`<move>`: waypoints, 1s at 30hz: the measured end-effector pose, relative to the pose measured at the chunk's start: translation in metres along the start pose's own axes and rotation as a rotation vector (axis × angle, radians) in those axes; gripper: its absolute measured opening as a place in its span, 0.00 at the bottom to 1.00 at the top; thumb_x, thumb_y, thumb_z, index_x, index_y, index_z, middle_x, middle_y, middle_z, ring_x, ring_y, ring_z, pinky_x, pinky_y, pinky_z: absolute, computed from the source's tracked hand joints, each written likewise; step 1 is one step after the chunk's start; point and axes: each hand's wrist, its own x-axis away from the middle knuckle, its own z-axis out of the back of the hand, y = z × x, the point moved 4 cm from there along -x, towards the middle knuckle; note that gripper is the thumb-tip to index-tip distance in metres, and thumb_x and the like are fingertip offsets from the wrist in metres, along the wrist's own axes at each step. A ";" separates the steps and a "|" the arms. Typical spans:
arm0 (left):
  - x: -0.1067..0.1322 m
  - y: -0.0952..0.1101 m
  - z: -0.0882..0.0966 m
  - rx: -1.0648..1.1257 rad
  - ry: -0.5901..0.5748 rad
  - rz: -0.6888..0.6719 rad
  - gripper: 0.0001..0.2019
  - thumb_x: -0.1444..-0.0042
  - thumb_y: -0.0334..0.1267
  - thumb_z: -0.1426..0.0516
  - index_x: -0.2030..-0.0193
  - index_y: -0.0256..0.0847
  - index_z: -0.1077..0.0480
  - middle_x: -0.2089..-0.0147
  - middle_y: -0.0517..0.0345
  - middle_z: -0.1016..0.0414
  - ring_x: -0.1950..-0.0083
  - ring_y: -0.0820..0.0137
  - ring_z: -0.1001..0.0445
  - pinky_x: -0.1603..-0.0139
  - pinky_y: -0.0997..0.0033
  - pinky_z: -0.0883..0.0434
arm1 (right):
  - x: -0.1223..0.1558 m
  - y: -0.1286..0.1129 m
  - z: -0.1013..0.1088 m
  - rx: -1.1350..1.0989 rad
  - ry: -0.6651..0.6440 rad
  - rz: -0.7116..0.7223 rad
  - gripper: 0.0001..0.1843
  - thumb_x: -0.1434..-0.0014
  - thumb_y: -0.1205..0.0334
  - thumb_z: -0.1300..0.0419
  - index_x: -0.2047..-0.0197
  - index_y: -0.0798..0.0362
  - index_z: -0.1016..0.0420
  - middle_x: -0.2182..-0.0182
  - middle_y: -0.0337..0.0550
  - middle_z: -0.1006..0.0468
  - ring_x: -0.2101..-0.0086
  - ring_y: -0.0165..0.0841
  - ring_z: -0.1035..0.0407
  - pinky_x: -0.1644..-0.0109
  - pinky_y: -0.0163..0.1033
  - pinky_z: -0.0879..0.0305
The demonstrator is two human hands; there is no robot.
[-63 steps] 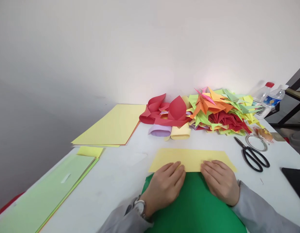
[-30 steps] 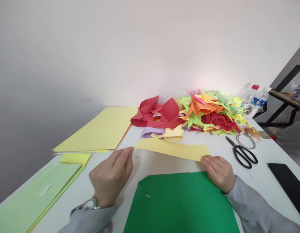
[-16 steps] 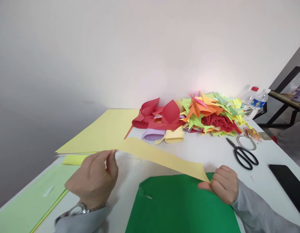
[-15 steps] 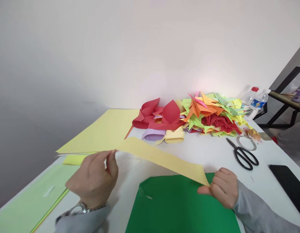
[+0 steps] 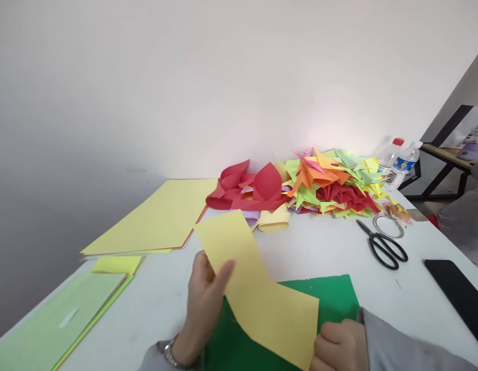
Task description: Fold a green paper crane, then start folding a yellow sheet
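Note:
A pale yellow paper strip point(image 5: 258, 283) hangs bent between my hands above a green sheet point(image 5: 331, 288). My left hand point(image 5: 205, 304) is at the strip's left edge, its thumb lying over the paper and the other fingers partly hidden. At the strip's lower right end, my right hand point(image 5: 339, 346) is closed on the corner, fingers curled. Part of the green sheet is covered by the strip. Behind the strip lie a curled yellow paper loop point(image 5: 275, 220) and red cut-paper pieces point(image 5: 267, 183).
Folded paper stars point(image 5: 331, 180) are heaped along the wall. Black-handled scissors point(image 5: 383, 246), a tape roll point(image 5: 389, 226) and a black flat object point(image 5: 455, 293) lie at right, with bottles point(image 5: 406, 162) behind. Yellow sheets point(image 5: 153, 216) and light green sheets point(image 5: 68, 309) lie at left.
My left hand has moved right and its thumb now lies over the strip. My right hand has come lower. The strip, stretched out before, is now bent and turned more toward me.

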 end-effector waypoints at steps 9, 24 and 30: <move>0.018 0.001 -0.030 0.612 -0.395 0.647 0.22 0.49 0.49 0.36 0.51 0.41 0.33 0.56 0.45 0.19 0.68 0.59 0.19 0.71 0.60 0.22 | -0.018 0.050 0.006 -0.322 0.139 -0.501 0.28 0.30 0.45 0.63 0.59 0.55 0.29 0.70 0.47 0.24 0.69 0.36 0.29 0.68 0.40 0.33; -0.001 0.023 -0.068 -0.532 -0.491 -0.599 0.12 0.38 0.34 0.50 0.49 0.42 0.33 0.46 0.45 0.27 0.46 0.56 0.27 0.53 0.56 0.24 | 0.017 0.095 -0.042 -1.043 0.123 -1.345 0.16 0.42 0.47 0.44 0.63 0.53 0.30 0.81 0.31 0.37 0.81 0.27 0.48 0.78 0.32 0.49; -0.058 0.032 -0.120 -0.879 -0.611 -0.528 0.10 0.38 0.31 0.50 0.54 0.40 0.30 0.41 0.47 0.30 0.50 0.60 0.25 0.59 0.65 0.27 | 0.016 0.096 -0.040 -1.013 0.118 -1.323 0.14 0.44 0.50 0.45 0.63 0.52 0.30 0.81 0.32 0.36 0.80 0.28 0.47 0.77 0.32 0.49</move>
